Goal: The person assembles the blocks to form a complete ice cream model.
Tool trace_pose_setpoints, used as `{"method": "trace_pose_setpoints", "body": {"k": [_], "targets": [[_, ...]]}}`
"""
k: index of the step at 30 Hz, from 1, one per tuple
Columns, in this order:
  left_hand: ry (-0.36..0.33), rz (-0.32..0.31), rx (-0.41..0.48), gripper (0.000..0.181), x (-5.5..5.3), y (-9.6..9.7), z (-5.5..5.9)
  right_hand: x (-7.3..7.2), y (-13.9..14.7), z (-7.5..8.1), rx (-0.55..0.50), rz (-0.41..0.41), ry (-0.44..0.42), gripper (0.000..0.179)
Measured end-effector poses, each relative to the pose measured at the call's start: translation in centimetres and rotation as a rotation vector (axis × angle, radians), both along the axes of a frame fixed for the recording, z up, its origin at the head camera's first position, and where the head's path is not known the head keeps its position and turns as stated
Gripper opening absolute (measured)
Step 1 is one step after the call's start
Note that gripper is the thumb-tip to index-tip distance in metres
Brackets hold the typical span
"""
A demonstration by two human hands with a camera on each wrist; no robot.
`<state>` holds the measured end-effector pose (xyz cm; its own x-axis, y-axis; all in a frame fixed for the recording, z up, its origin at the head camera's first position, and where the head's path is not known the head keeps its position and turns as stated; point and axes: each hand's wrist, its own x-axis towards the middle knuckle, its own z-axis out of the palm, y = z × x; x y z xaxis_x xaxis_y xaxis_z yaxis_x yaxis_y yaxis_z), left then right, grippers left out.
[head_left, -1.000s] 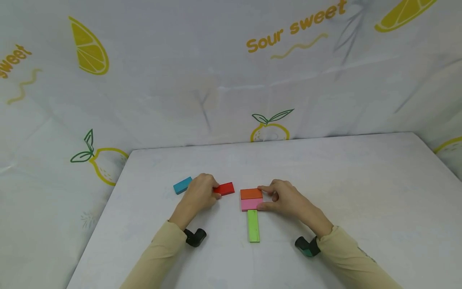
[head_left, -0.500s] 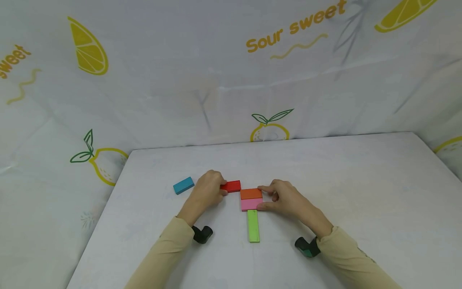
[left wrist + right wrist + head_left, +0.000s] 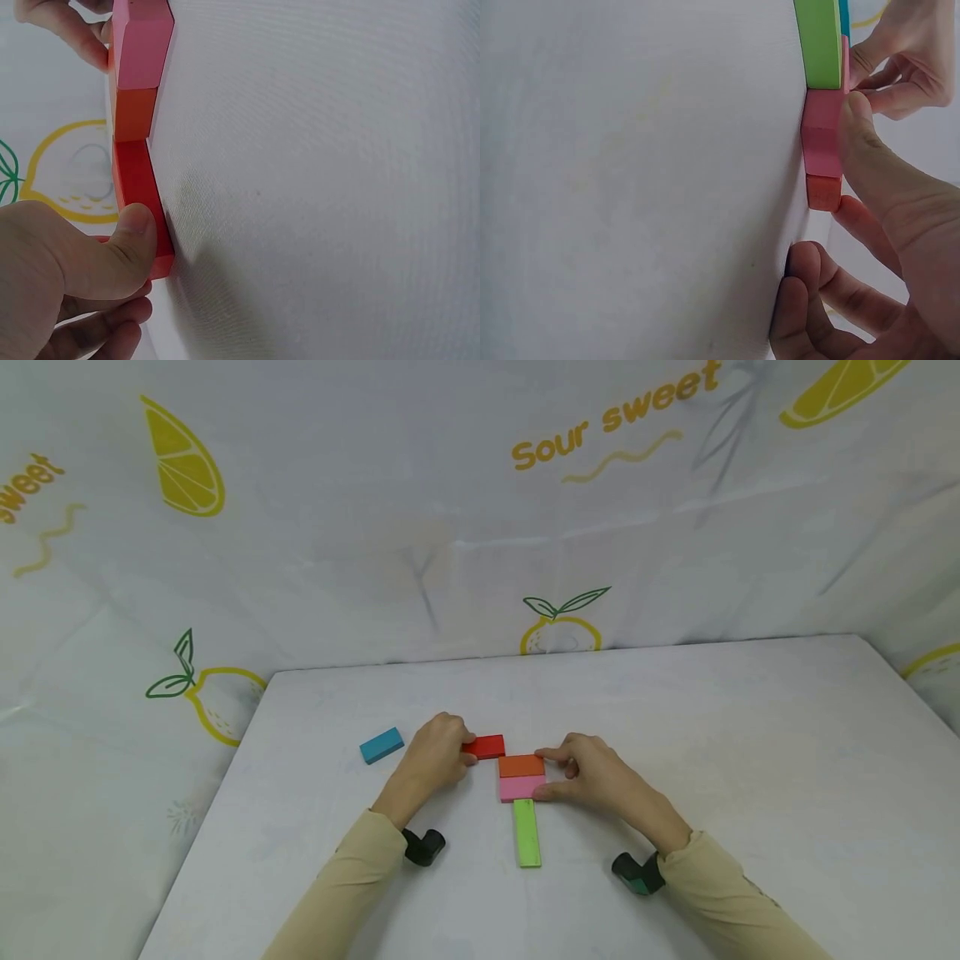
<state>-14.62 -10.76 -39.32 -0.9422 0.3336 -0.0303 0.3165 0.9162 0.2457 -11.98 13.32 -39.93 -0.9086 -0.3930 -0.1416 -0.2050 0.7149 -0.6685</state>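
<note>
Between thumb and fingers my left hand (image 3: 435, 753) pinches a red block (image 3: 489, 747) lying flat on the table. Its right end meets the far left corner of an orange block (image 3: 521, 766). A pink block (image 3: 522, 788) lies flush against the orange one on the near side. My right hand (image 3: 600, 777) grips this pair from the right, thumb on the pink block (image 3: 821, 131) and index finger at the orange block (image 3: 824, 193). A light green block (image 3: 527, 833) points from the pink block toward me. In the left wrist view the left thumb (image 3: 133, 232) presses the red block's near side.
A blue block (image 3: 382, 745) lies at an angle left of my left hand. The white table (image 3: 750, 735) ends at the back against a white cloth (image 3: 337, 568) printed with lemons. Each wrist carries a small black camera (image 3: 425, 847).
My left hand has slid the red block rightward until it meets the orange block, leaving the blue block fully visible. The orange, pink and green blocks have shifted slightly toward me.
</note>
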Motion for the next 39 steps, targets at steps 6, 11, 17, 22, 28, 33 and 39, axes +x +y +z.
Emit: {"method": "trace_pose_setpoints", "body": {"k": [6, 11, 17, 22, 28, 33, 39], "targets": [[0.02, -0.009, -0.008, 0.035, 0.01, -0.04, -0.28, 0.02, -0.11, -0.22, 0.001, -0.009, -0.013, 0.063], [0.026, -0.025, -0.001, 0.034, 0.01, -0.14, -0.37, 0.07, -0.12, -0.27, -0.002, -0.016, -0.02, 0.064], [0.012, -0.035, 0.026, 0.033, 0.2, -0.12, -0.33, 0.1, -0.09, -0.19, 0.002, -0.016, -0.011, 0.064], [0.013, -0.037, 0.028, 0.032, 0.2, -0.11, -0.26, 0.09, -0.05, -0.21, -0.003, -0.01, -0.005, 0.064], [0.012, -0.04, 0.031, 0.032, 0.24, -0.11, -0.15, 0.09, -0.05, -0.15, 0.001, -0.006, -0.005, 0.064], [0.021, -0.046, 0.03, 0.032, 0.22, -0.12, -0.16, 0.09, -0.1, -0.11, 0.005, -0.014, -0.009, 0.064], [0.036, -0.064, 0.027, 0.031, 0.24, -0.15, -0.17, 0.12, -0.07, -0.15, 0.015, -0.017, -0.008, 0.065]]}}
